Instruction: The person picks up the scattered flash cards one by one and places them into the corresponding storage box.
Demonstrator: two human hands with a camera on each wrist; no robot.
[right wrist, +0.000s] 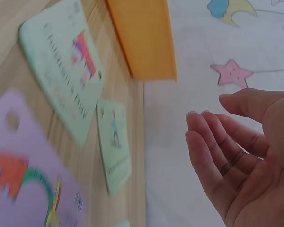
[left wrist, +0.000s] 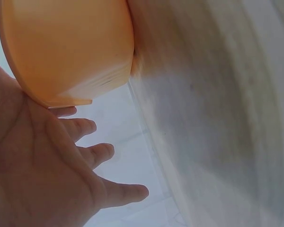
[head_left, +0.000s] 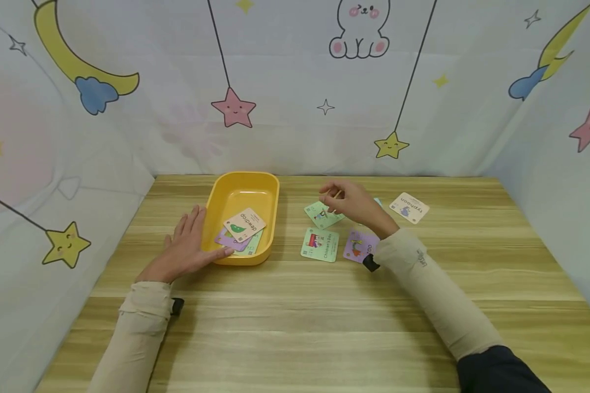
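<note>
My left hand [head_left: 189, 248] lies along the left side of a yellow-orange plastic tray [head_left: 273, 226], fingers spread and the thumb over the near rim. In the left wrist view its palm is against the tray's edge. Inside the tray a cream "dewdrop" card [head_left: 245, 225] lies on a purple card [head_left: 225, 239] and a green card [head_left: 252, 248]. Raised over a green card [head_left: 319, 217] with a small figure, my right hand [head_left: 354, 206] has loosely bent fingers. The right wrist view shows nothing between its thumb and fingertips.
Nearer me lie a green "Children's Day" card [head_left: 319, 244] and a purple card [head_left: 356, 245], partly covered by the right sleeve. A white "typhoon" card [head_left: 409, 208] lies farther right. Another card, mostly hidden, peeks out behind the right hand. A patterned white cloth [head_left: 300, 142] hangs behind the wooden table [head_left: 285, 327].
</note>
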